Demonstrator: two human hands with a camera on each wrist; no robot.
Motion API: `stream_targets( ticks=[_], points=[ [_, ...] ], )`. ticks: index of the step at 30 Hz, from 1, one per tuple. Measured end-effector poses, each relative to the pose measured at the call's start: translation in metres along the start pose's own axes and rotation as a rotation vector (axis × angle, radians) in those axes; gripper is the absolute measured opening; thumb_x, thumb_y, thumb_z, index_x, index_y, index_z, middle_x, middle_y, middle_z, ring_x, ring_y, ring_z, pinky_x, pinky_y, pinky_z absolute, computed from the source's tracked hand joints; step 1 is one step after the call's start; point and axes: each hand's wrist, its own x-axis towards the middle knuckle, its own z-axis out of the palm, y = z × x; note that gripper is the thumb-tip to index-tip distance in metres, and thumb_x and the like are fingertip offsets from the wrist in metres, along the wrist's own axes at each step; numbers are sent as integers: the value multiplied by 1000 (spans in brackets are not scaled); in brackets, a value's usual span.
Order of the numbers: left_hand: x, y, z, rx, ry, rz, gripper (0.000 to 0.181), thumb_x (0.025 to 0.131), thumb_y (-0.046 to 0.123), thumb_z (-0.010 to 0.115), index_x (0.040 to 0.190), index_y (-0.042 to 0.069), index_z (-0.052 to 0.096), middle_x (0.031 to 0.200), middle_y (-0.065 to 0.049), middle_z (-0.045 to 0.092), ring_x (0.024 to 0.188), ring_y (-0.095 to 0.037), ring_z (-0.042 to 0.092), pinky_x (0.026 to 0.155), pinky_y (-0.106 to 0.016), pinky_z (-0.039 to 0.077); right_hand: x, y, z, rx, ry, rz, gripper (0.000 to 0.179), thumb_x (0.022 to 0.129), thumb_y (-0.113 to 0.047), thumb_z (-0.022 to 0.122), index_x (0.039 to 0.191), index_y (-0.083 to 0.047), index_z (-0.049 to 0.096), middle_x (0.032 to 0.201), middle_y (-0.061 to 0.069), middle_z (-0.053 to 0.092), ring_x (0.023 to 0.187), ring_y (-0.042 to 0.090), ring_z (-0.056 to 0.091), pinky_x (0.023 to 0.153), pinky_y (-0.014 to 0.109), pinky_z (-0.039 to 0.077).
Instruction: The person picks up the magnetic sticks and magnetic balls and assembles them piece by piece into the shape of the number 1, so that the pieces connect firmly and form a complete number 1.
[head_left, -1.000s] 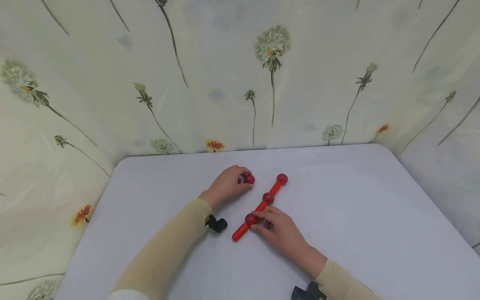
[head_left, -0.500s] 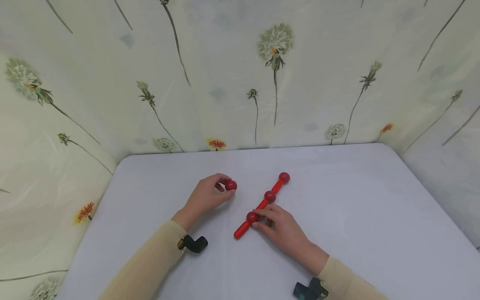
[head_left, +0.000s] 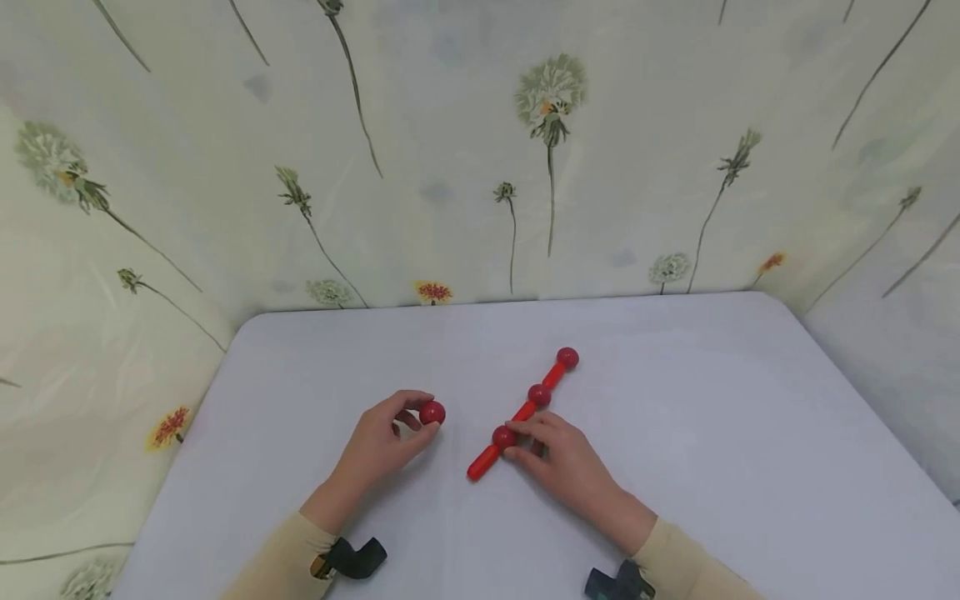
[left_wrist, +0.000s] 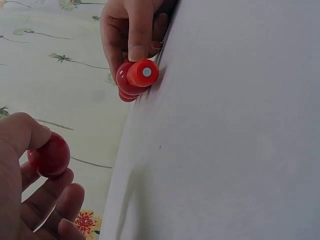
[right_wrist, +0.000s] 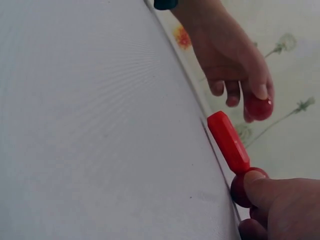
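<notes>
My left hand (head_left: 382, 437) pinches a loose dark red ball (head_left: 432, 413) between thumb and fingers, held above the table to the left of a red chain. That chain lies slantwise on the table, with red balls and bright red rods (head_left: 482, 462) alternating. Its near end is a rod, whose tip shows a round silvery spot (left_wrist: 147, 72) in the left wrist view. My right hand (head_left: 566, 458) pinches the chain's nearest ball (head_left: 504, 437). Farther along come a middle ball (head_left: 539, 395) and a ball at the far end (head_left: 567, 358).
A white table (head_left: 690, 400) spreads under both hands. Behind and beside it hangs a pale curtain (head_left: 450, 150) printed with dandelions. Each wrist carries a small black camera (head_left: 358, 558) on a beige sleeve (head_left: 281, 562).
My left hand has drawn back from near the chain, moving left and toward me with the loose ball in its fingers. The right hand keeps its grip and the chain lies much as before.
</notes>
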Motion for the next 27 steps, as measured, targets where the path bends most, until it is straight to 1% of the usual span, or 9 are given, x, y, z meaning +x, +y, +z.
stream_targets(
  ticks=[3, 5, 9, 12, 17, 19, 23, 27],
  points=[
    [-14, -5, 1, -16, 8, 8, 35, 84, 22, 80, 116, 25, 65, 103, 17, 64, 84, -7, 61, 70, -29, 51, -1, 1, 2, 5, 2, -3, 39, 83, -27, 82, 119, -17, 72, 95, -14, 57, 73, 3, 53, 64, 20, 48],
    [-21, -9, 3, -24, -1, 19, 35, 84, 20, 80, 115, 26, 65, 99, 18, 64, 84, -6, 60, 72, -29, 50, -2, 1, 3, 3, -3, -5, 39, 83, -28, 81, 120, -18, 72, 95, -14, 57, 74, 3, 53, 64, 20, 48],
    [-29, -15, 7, -39, -64, 51, 35, 84, 20, 79, 115, 30, 64, 97, 21, 63, 89, -4, 59, 80, -30, 50, -3, 2, 4, -8, 2, -14, 40, 83, -28, 81, 121, -18, 72, 95, -14, 57, 75, 2, 52, 64, 20, 48],
    [-30, -18, 8, -34, -118, 94, 34, 84, 24, 79, 113, 33, 63, 99, 24, 63, 92, -3, 59, 83, -31, 50, -3, 3, 3, 0, 11, -32, 41, 83, -26, 82, 122, -18, 72, 94, -14, 57, 75, 3, 52, 64, 20, 48],
    [-28, -23, 7, -22, -158, 208, 30, 85, 27, 79, 111, 33, 65, 102, 24, 64, 95, -2, 59, 85, -32, 50, -1, 4, 4, 7, 25, -62, 43, 83, -23, 82, 123, -16, 71, 94, -12, 57, 76, 4, 52, 65, 20, 48],
    [-27, -23, 6, -24, -177, 240, 30, 85, 29, 79, 111, 33, 65, 103, 23, 64, 96, -3, 59, 85, -32, 50, 0, 4, 4, 5, 31, -58, 43, 82, -23, 82, 123, -16, 72, 94, -12, 58, 77, 5, 53, 65, 20, 48],
    [-27, -22, 4, -6, -219, 254, 28, 86, 36, 77, 112, 35, 66, 104, 24, 63, 99, -2, 57, 90, -37, 48, 0, 3, 3, 5, 32, -49, 43, 82, -22, 82, 123, -16, 72, 94, -11, 58, 77, 6, 53, 66, 21, 49],
    [-28, -23, 5, 47, -237, 258, 28, 86, 40, 76, 112, 37, 66, 106, 27, 61, 102, 0, 56, 97, -43, 40, -1, 4, 4, -3, 34, -47, 43, 82, -22, 82, 123, -16, 72, 95, -12, 58, 77, 5, 53, 66, 21, 49]
  ],
)
